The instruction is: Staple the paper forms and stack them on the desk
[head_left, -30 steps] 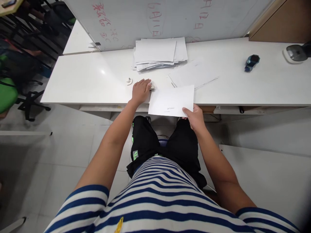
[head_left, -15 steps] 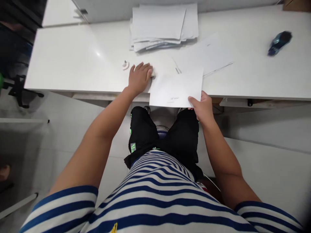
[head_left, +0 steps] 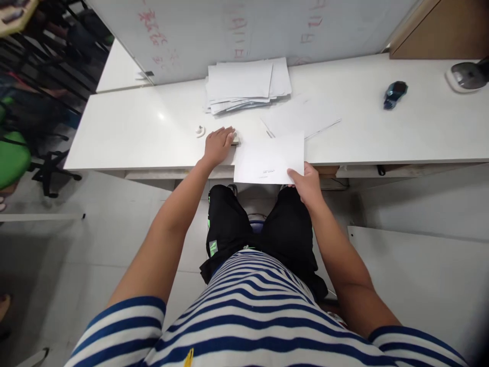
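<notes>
My right hand (head_left: 307, 186) pinches the near right corner of a white sheet of paper (head_left: 269, 153), thumb on top. A few short lines of print show close to its near edge, which overhangs the desk edge. My left hand (head_left: 219, 145) lies over a small pale object (head_left: 236, 137) at the paper's left side; the fingers cover most of it, so its kind is unclear. Just left of that hand sits a small white curved piece (head_left: 199, 131). More loose sheets (head_left: 317, 114) lie behind the held paper, with thin dark-tipped strips (head_left: 268, 130) near them.
A stack of papers (head_left: 240, 81) stands at the back of the white desk (head_left: 126, 132), against a whiteboard panel (head_left: 191, 30) with red writing. To the right are a dark blue wristwatch-like item (head_left: 395, 94) and a grey-and-white device (head_left: 466, 76). A green chair (head_left: 15, 158) is at far left.
My view has tilted up, bringing more of the whiteboard and the device at right into sight. Both hands stay in about the same place relative to the paper.
</notes>
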### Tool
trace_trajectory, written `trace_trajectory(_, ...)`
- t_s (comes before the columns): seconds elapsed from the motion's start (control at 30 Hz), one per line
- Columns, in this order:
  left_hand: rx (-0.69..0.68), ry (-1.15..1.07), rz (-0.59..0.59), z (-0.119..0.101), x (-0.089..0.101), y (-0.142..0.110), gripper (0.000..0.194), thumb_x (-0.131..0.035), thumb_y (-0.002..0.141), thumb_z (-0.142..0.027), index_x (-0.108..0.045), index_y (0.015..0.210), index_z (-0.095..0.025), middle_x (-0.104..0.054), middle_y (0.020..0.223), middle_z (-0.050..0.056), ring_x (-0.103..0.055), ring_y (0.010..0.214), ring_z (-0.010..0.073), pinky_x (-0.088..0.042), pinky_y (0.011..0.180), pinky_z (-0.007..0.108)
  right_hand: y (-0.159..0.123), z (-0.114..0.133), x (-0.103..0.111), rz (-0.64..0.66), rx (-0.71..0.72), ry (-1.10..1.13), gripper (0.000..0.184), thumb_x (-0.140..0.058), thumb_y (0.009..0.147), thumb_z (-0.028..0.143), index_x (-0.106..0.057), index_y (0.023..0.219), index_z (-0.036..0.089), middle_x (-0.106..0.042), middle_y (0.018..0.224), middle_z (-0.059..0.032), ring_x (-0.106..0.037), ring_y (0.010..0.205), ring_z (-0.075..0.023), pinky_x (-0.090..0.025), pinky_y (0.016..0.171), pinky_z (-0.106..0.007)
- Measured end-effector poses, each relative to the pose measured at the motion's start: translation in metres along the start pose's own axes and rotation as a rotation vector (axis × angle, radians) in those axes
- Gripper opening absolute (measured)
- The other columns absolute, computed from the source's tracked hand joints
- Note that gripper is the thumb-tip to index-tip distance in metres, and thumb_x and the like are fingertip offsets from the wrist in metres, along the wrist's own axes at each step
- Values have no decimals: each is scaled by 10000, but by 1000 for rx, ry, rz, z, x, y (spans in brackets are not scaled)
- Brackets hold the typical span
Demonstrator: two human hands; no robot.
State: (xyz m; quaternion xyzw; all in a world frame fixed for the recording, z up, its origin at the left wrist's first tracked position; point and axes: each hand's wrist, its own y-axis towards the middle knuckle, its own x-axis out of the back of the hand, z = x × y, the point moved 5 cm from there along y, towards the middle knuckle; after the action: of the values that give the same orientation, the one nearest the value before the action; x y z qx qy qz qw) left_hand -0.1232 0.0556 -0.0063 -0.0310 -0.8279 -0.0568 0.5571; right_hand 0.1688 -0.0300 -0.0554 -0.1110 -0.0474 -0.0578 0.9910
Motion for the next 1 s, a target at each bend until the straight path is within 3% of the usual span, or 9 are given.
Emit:
trace_trajectory(0.23,43,-26,-2,0,7,-1,577,-157,990,-487,-557,1332,-250,-532,1409,5,-418,1352,185,-290,1135,338,-3,0,-3,8,-20,31,316,-639,670,346,-629,929,166,-672,797,-26,-547,564,-131,-465,441,-243)
trace_trajectory(0.53,72,-29,-11,-2,11,-3,558,-177,990,-460,-566,1317,-231,-555,1386,17,-467,1308,196,-346,1094,329,-4,-6,5,9,4,25,305,-629,680,348,-632,924,163,-664,789,-23,-530,529,-127,-455,431,-255)
trace_trajectory(0.73,76,-34,-24,-2,11,-2,544,-194,985,-458,-587,1290,-237,-577,1362,16,-486,1285,204,-361,1080,337,-5,-5,21,-21,52,-4,349,-613,714,395,-651,983,177,-669,774,-15,-558,588,-152,-499,535,-295)
trace_trajectory(1.0,42,-9,-33,-1,8,0,544,-182,988,-432,-590,1285,-229,-597,1336,33,-494,1275,217,-364,1067,361,-5,-3,26,-32,128,23,399,-614,736,402,-646,1068,184,-711,1011,-65,-646,887,-221,-529,756,-357)
